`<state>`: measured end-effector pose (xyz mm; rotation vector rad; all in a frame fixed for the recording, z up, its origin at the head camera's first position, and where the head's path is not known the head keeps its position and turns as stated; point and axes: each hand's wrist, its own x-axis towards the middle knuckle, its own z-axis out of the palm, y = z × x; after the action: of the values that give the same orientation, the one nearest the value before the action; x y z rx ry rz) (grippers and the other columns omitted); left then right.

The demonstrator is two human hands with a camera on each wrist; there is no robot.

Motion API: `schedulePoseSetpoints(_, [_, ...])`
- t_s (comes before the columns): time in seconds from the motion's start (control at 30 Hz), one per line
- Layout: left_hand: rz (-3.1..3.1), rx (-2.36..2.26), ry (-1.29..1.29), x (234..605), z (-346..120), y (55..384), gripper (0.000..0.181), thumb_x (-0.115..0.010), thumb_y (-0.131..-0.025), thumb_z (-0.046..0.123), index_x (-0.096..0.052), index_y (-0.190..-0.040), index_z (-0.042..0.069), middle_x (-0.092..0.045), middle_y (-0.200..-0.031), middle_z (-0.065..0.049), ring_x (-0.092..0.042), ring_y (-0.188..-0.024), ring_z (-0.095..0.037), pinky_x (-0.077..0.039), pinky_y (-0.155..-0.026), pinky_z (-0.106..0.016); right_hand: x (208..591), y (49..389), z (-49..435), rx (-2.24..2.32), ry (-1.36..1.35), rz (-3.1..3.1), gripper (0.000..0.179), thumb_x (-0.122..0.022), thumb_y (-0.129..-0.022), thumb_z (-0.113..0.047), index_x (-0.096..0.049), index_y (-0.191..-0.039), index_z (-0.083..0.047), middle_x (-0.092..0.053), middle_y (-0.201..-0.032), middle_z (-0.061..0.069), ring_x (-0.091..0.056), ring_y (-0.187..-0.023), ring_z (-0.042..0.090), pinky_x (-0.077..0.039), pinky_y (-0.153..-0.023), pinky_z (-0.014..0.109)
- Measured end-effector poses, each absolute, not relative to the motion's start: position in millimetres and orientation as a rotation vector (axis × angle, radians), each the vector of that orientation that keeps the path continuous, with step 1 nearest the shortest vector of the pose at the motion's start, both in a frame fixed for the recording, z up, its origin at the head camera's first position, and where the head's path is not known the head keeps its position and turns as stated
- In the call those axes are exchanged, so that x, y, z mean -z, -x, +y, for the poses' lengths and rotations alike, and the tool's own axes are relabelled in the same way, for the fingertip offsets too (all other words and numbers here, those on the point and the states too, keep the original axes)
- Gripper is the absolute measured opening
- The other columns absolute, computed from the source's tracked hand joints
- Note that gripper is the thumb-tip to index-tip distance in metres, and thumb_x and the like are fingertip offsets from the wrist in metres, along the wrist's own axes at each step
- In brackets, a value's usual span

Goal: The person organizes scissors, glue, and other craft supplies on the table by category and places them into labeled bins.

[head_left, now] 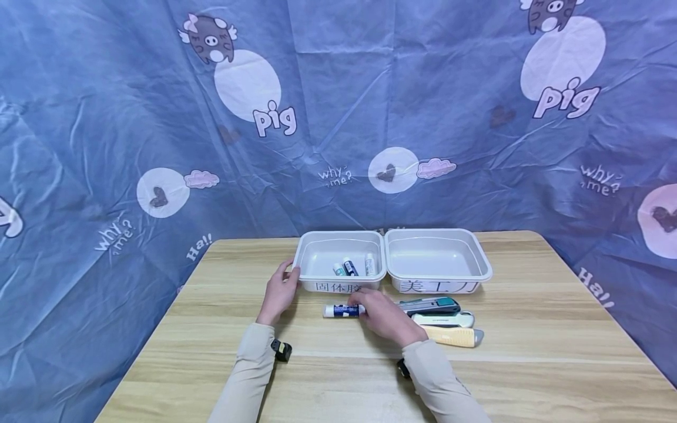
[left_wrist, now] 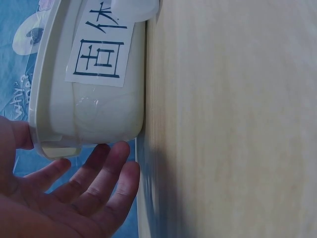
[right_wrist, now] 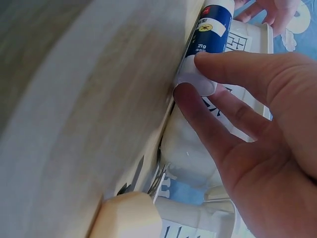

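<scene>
Holding the near-left corner of the left tub [head_left: 341, 233], the left hand [head_left: 278, 295] has its thumb at the rim and its other fingers loosely bent about the corner. The label [head_left: 329, 287] on that tub's front reads 固体, with a third character, apparently 胶, partly covered: solid glue. Inside lie three glue sticks, a teal-marked stick [head_left: 339, 269], a navy stick [head_left: 350, 267] and a pale stick [head_left: 369, 265], their print too small to read. Just in front of the tub, a blue-and-white glue stick [head_left: 342, 311] lies on the surface [head_left: 174, 364], and the right hand [head_left: 390, 315] pinches its white right end between thumb and fingertip. Its wrapper shows "21g"; I cannot make out a brand. The step in hand seems to be picking this stick up; the next move would call for a secure pinch, a lift clear of the front rim and a gentle lowering beside the other three. Further right, the right tub [head_left: 433, 252] carries a label [head_left: 436, 286] reading 美工刀, utility knife. Before it lie a teal-and-dark knife [head_left: 433, 305], a white knife [head_left: 444, 319] and a yellow knife [head_left: 453, 336], probably a later sorting step. At far right, the blue cloth [head_left: 650, 141] is printed "pig" and "why me?".
</scene>
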<state>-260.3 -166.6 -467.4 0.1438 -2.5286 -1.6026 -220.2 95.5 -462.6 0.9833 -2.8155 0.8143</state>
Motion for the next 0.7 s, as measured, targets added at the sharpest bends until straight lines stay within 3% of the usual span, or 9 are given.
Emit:
schedulePoseSetpoints(0.4, [-2.526,1.596,-0.138,468.5,-165.8,260.5,0.048,-0.050,-0.107,0.032,-0.050,-0.150,0.011,-0.069,-0.115,-0.022,-0.073,-0.096,-0.031,-0.055,-0.086,-0.040,459.8,218.3,96.5,-0.838,-1.002,-2.809,0.038,-0.070,-0.082,0.010,-0.073,-0.113,-0.012,-0.069,-0.117,0.003,-0.066,-0.113,0.025,-0.049,-0.104,0.050])
schedulePoseSetpoints(0.7, [-2.528,1.605,-0.139,468.6,-166.6,260.1,0.049,-0.049,-0.108,0.033,-0.048,-0.151,0.011,-0.068,-0.117,-0.022,-0.073,-0.097,-0.031,-0.056,-0.087,-0.040,457.0,217.5,94.4,-0.812,-1.070,-2.755,0.036,-0.070,-0.082,0.011,-0.073,-0.112,-0.009,-0.068,-0.113,0.004,-0.068,-0.105,0.023,-0.055,-0.095,0.040])
